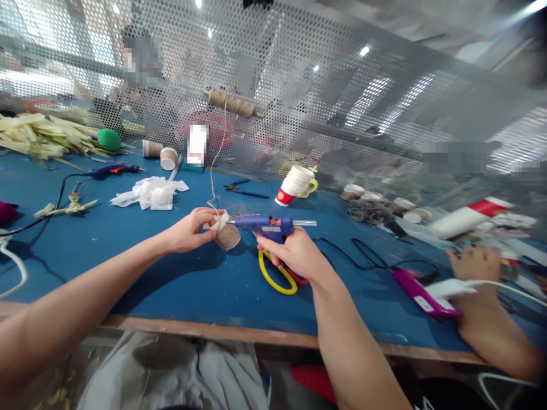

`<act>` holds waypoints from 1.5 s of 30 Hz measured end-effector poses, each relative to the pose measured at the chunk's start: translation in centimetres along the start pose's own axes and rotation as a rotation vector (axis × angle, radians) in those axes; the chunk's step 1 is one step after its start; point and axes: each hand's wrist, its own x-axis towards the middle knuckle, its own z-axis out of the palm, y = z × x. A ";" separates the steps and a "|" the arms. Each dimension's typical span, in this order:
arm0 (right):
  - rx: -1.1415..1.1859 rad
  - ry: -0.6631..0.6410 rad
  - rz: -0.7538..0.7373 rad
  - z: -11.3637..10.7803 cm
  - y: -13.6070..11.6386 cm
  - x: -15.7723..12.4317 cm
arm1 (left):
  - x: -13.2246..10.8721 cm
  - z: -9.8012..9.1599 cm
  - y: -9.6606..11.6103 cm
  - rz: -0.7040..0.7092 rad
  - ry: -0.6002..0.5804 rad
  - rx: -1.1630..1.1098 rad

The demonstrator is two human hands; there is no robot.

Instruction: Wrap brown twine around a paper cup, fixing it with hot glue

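Note:
My left hand [194, 229] is closed around a small paper cup [228, 234] wrapped in brown twine, tilted above the table. A strand of twine [212, 176] runs from the cup up to a twine spool [232, 103] on the mesh panel. In my right hand [299, 250] is a blue hot glue gun [265, 225], a clear glue stick showing at its back. Its nozzle points left and meets the cup near the white rim; whether it touches is hard to tell. Scissors with yellow and red handles [276, 279] lie below my right hand.
Stacked paper cups [294, 185] and pliers [245, 191] are behind my hands. White crumpled tissue [154, 193] and another glue gun [113, 169] lie left. At right, a purple power strip [423, 293] with cables lies near another person's hand [476, 267].

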 end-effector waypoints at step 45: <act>0.033 0.076 0.019 0.1 0.6 1.0 | -0.1 -0.1 0.2 -0.008 0.009 0.002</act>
